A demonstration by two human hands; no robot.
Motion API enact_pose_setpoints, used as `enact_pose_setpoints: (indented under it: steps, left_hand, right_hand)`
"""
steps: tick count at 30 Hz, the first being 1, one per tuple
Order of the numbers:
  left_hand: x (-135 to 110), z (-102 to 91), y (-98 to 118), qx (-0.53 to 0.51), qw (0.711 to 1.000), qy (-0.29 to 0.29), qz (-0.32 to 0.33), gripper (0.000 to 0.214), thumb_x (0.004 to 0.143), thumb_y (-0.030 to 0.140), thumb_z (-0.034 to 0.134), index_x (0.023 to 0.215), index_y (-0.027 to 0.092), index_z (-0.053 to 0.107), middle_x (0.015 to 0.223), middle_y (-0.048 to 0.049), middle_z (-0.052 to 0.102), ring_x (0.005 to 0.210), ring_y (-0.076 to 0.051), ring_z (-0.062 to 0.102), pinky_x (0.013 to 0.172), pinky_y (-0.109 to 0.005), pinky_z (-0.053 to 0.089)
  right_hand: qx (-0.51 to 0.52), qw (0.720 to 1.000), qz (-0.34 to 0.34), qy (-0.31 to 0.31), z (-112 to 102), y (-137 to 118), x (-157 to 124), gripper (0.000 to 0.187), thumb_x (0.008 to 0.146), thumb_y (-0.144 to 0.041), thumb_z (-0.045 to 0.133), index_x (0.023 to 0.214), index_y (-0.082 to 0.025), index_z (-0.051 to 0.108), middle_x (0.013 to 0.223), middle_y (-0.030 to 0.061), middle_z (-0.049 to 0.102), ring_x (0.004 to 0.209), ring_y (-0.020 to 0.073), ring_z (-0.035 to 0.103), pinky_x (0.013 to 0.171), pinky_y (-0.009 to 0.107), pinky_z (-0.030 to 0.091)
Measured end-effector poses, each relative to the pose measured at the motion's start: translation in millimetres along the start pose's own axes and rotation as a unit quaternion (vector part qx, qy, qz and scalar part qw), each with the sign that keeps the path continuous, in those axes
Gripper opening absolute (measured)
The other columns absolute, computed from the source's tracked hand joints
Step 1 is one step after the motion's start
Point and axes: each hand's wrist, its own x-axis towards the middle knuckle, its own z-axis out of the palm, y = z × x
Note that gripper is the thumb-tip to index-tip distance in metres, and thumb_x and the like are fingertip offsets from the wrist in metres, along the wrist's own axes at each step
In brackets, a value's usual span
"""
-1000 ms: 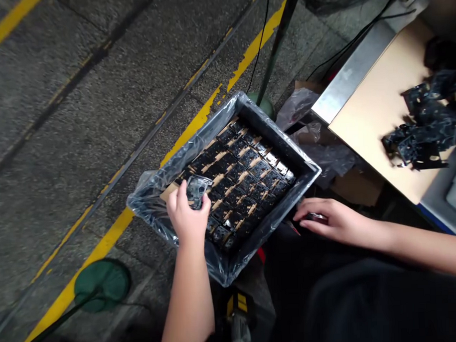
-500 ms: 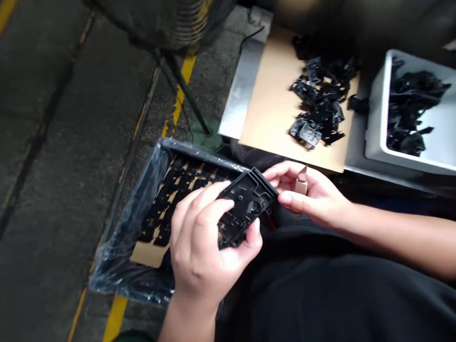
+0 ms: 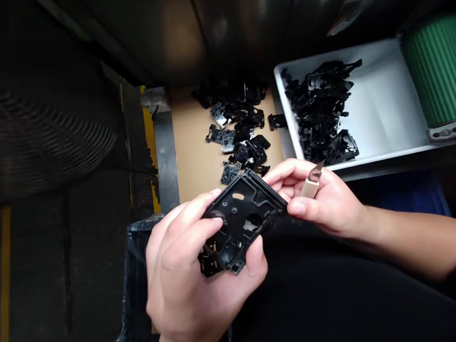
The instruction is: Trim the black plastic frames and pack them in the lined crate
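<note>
Plastic frame (image 3: 239, 218), one, resting across both hands, with the left hand (image 3: 183, 287) curling around its lower edge. Right hand (image 3: 318, 198) pinching one craft knife (image 3: 311, 185), blade upward, its fingertips (image 3: 275, 177) touching the frame's upper corner. Beyond, two heaps of black parts lying: one heap (image 3: 237, 126) on cardboard (image 3: 190, 157), one heap (image 3: 319, 113) inside a white bin (image 3: 383, 105).

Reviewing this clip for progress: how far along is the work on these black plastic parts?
Looks done: parts heaped in the white bin. In hand: the left hand holds one frame, the right hand a small knife. Apparently left: the loose parts on the cardboard.
</note>
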Motion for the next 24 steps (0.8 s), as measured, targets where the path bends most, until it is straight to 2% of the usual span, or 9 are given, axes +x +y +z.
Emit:
enact_pose_setpoints:
  steps: [3,6,10,14,19,24]
  left_hand:
    - [34,18.3,9,-0.039,0.999,-0.019,-0.013,0.048,0.075,0.029,0.089,0.116,0.032,0.063,0.129,-0.013,0.077,0.114,-0.035,0.076,0.095,-0.062,0.063]
    - [62,32.3,16,-0.055,0.998,-0.026,-0.017,0.049,0.071,0.023,0.09,0.113,0.03,0.066,0.136,-0.0121,0.075,0.117,-0.035,0.075,0.1,-0.058,0.061]
    - [90,43.9,22,-0.018,0.999,-0.01,-0.032,0.046,0.068,0.027,0.091,0.108,0.029,0.069,0.127,-0.0118,0.076,0.11,-0.035,0.074,0.092,-0.055,0.06]
    - [106,50.6,23,-0.018,0.999,-0.029,-0.006,0.06,0.066,0.026,0.092,0.122,0.028,0.071,0.124,-0.0122,0.076,0.105,-0.036,0.073,0.09,-0.054,0.058]
    - [119,57.1,29,0.037,0.997,-0.043,0.053,0.065,0.075,0.026,0.086,0.138,0.024,0.07,0.125,-0.0154,0.073,0.107,-0.036,0.071,0.088,-0.052,0.057]
    - [125,60.8,33,0.029,0.997,-0.042,0.05,0.061,0.076,0.024,0.086,0.136,0.025,0.072,0.125,-0.0152,0.072,0.108,-0.036,0.069,0.088,-0.051,0.056]
  right_hand:
    - [0.024,1.0,0.009,0.01,-30,-22,11,0.036,0.087,-0.031,0.091,0.119,-0.022,0.076,0.093,0.0029,0.074,0.077,0.0121,0.072,0.066,0.019,0.06]
    - [0.05,0.999,0.019,0.009,-53,-39,23,0.035,0.091,-0.029,0.088,0.122,-0.023,0.074,0.097,0.0028,0.075,0.081,0.0117,0.074,0.071,0.019,0.061]
    - [0.088,0.996,0.023,-0.002,-73,-54,36,0.035,0.092,-0.029,0.086,0.124,-0.023,0.073,0.098,0.0026,0.075,0.086,0.0131,0.076,0.077,0.022,0.063]
    - [0.113,0.993,0.032,-0.006,-86,-65,45,0.035,0.09,-0.027,0.088,0.122,-0.023,0.074,0.098,0.0015,0.073,0.086,0.0121,0.075,0.08,0.022,0.063]
    - [0.128,0.991,0.037,-0.007,-95,-74,50,0.034,0.09,-0.027,0.087,0.121,-0.023,0.074,0.096,0.0007,0.071,0.084,0.0116,0.074,0.081,0.022,0.063]
    - [0.113,0.993,0.04,-0.005,-97,-78,53,0.032,0.092,-0.026,0.086,0.121,-0.022,0.073,0.096,0.0017,0.072,0.085,0.0116,0.073,0.078,0.021,0.061]
